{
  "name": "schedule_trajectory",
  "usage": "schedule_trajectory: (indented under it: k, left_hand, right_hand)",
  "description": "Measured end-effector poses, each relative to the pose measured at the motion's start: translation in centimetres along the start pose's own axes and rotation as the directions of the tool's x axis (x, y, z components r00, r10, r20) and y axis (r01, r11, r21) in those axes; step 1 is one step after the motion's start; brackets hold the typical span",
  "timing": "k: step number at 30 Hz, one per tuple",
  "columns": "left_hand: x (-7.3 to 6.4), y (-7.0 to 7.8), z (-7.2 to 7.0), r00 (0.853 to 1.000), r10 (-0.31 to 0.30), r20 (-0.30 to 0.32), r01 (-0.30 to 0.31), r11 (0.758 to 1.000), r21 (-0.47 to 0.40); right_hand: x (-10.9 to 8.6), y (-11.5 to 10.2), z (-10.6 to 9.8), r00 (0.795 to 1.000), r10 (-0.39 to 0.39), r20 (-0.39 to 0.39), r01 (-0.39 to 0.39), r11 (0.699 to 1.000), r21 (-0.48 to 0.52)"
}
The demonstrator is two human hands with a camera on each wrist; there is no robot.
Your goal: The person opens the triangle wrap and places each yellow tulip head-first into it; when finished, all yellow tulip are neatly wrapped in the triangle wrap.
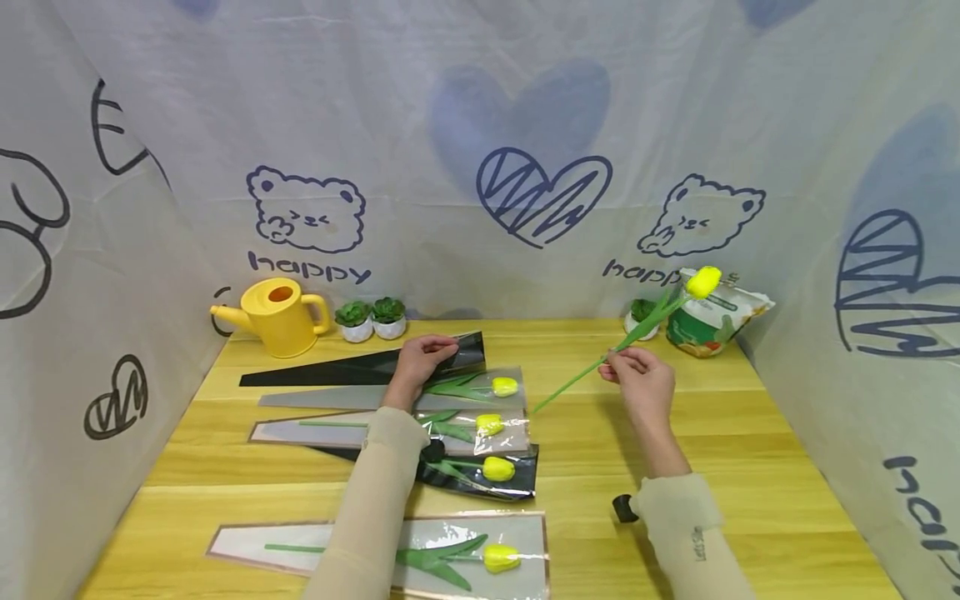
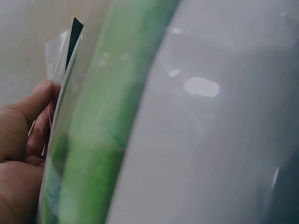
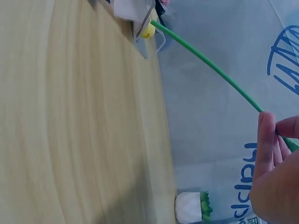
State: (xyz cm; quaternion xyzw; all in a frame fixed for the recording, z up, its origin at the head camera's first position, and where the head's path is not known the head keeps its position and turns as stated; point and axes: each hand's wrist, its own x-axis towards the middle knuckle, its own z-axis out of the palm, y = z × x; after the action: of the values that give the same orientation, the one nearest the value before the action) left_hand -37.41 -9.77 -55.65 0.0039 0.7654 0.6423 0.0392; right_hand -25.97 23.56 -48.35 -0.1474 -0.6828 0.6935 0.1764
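Note:
My left hand (image 1: 417, 367) pinches the open wide end of a black flower sleeve (image 1: 322, 367) with a clear front, the farthest in the row. Clear film (image 2: 56, 53) stands up between thumb and fingers in the left wrist view. My right hand (image 1: 647, 387) pinches an artificial yellow tulip by its green stem (image 3: 210, 64), raised above the table. Its bloom (image 1: 703, 282) points up and right, and the stem's lower end slants down left towards the sleeves. Just nearer than the black sleeve lies a grey sleeve (image 1: 307, 398) with a tulip (image 1: 505, 387) inside.
Nearer me lie a pink-edged sleeve (image 1: 352, 422), another black sleeve (image 1: 521, 483) and a front white sleeve (image 1: 525, 533), each with a yellow tulip. A yellow watering can (image 1: 281, 325), small potted succulents (image 1: 388, 318) and a green-white bag (image 1: 708, 321) stand along the back curtain.

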Motion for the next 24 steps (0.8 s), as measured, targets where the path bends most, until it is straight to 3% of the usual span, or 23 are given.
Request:
schedule_trajectory:
  k: [4,15,24]
  left_hand:
    - [0.1,-0.2,0.0,1.000,0.016,-0.003,-0.016,1.000,-0.001]
    - [-0.1,-0.4,0.1,0.999,0.042,-0.003,-0.042,0.999,0.032]
    - [-0.1,-0.5,0.1,1.000,0.025,-0.006,-0.025,0.999,0.034]
  right_hand:
    - [0.0,0.0,-0.1,1.000,-0.005,-0.018,0.006,0.999,0.045]
    - [0.6,1.3,1.4,0.999,-0.013,0.034,0.008,0.990,0.139]
    - [1.0,2.1,3.2,0.997,0.041,0.066,-0.050,0.989,0.141]
